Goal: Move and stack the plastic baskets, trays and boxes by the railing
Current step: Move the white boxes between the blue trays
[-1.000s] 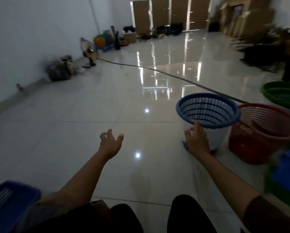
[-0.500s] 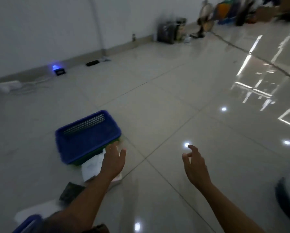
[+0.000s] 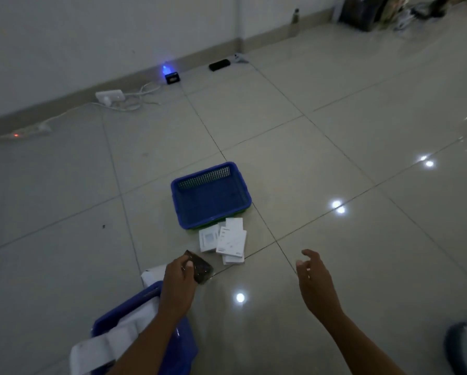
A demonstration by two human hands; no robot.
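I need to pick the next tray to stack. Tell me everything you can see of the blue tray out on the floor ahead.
The blue tray is a shallow rectangular plastic basket with slotted mesh walls and a rounded rim. It sits upright on the tiled floor, empty, apparently nested on something green showing under its near edge. White boxes lie against its near side. Neither hand touches it.

Blue rectangular plastic mesh tray (image 3: 210, 196) mid-floor, nested on a green tray (image 3: 221, 221) showing only at its near edge. Flat white cardboard boxes (image 3: 224, 240) just in front of both, overlapping. Dark flat packet (image 3: 201, 267) nearer and left of these, under left hand (image 3: 179, 281). Second blue plastic basket (image 3: 146, 320) nearest, holding white sheets (image 3: 113, 339). Right hand (image 3: 315, 282) well right, above bare tile. White power strip (image 3: 110, 96) along far wall.
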